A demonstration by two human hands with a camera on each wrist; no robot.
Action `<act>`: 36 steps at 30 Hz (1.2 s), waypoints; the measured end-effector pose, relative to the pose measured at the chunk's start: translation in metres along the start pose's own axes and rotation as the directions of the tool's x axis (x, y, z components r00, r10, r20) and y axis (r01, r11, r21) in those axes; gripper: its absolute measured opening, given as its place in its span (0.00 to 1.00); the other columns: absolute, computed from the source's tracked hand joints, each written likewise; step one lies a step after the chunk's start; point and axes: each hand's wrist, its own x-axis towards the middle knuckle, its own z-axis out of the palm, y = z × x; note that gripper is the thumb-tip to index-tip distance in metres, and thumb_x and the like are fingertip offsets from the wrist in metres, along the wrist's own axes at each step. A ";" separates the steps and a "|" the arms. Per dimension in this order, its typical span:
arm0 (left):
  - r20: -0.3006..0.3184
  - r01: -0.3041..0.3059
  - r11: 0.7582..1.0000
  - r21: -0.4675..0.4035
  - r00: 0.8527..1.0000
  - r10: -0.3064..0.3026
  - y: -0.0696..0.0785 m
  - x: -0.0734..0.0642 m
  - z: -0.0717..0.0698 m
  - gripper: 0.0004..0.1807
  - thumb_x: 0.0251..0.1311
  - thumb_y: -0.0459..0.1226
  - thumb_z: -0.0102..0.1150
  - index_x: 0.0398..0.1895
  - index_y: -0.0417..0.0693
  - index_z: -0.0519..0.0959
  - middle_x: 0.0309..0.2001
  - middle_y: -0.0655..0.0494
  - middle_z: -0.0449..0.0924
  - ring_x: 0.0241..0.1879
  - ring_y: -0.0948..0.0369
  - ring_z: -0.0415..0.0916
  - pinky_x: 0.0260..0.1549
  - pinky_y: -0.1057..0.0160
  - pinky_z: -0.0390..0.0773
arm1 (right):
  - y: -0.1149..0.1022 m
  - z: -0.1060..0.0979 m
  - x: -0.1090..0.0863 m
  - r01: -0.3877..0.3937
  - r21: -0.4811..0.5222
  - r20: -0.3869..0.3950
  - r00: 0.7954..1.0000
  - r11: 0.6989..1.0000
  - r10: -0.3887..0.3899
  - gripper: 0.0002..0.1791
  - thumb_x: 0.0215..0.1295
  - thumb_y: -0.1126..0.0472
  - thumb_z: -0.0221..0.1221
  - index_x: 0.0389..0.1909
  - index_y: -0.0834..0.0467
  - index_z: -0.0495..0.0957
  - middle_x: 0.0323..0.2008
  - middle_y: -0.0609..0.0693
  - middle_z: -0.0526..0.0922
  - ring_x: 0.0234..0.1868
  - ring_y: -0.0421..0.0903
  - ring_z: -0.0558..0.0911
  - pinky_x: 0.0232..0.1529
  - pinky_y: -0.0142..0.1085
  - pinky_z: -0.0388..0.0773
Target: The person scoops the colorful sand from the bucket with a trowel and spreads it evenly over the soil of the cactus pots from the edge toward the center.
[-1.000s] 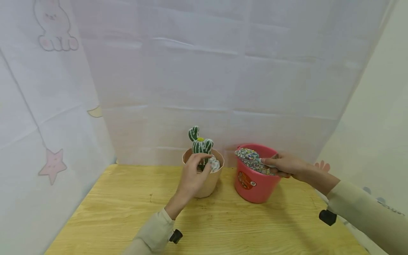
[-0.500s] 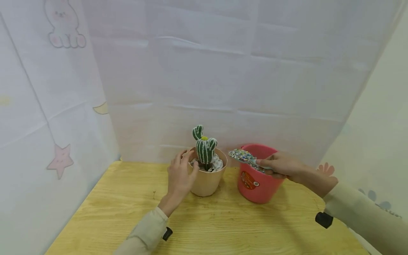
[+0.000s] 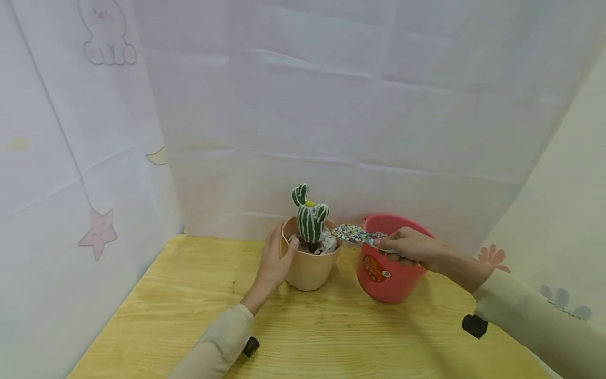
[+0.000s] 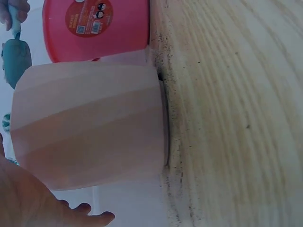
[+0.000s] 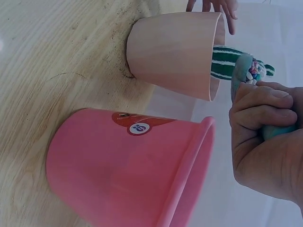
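My right hand point(image 3: 408, 246) grips the handle of a small teal scoop point(image 4: 17, 59) heaped with multicoloured pebbles point(image 3: 349, 232). The scoop is held level, its tip close to the right rim of a beige flowerpot point(image 3: 310, 272). In that pot stands a green knitted cactus point(image 3: 310, 223) with white stripes and a yellow flower, with crumpled white material point(image 3: 327, 242) around its base. My left hand point(image 3: 273, 263) is at the pot's left side, thumb near the rim and fingers extended along the outside. Most of the scoop's handle is hidden in my right fist.
A pink bucket point(image 3: 390, 284) with a red label stands right of the pot, below my right hand; some pebbles show inside. Both stand on a wooden table point(image 3: 303, 331). A white sheet point(image 3: 293, 116) with printed figures hangs behind.
The loaded scoop has moved left from over the bucket to the pot's right rim. My left hand has drawn back from the cactus to the pot's left side.
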 end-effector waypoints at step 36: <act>0.049 -0.004 0.987 -0.160 0.999 0.012 0.006 -0.021 0.027 0.41 0.77 0.53 0.49 0.84 0.64 0.39 0.81 0.53 0.42 0.78 0.53 0.42 0.71 0.42 0.49 | -0.004 -0.005 0.025 -0.040 -0.057 0.048 0.998 0.998 0.042 0.22 0.74 0.55 0.61 0.22 0.65 0.76 0.15 0.47 0.63 0.14 0.41 0.56 0.19 0.34 0.58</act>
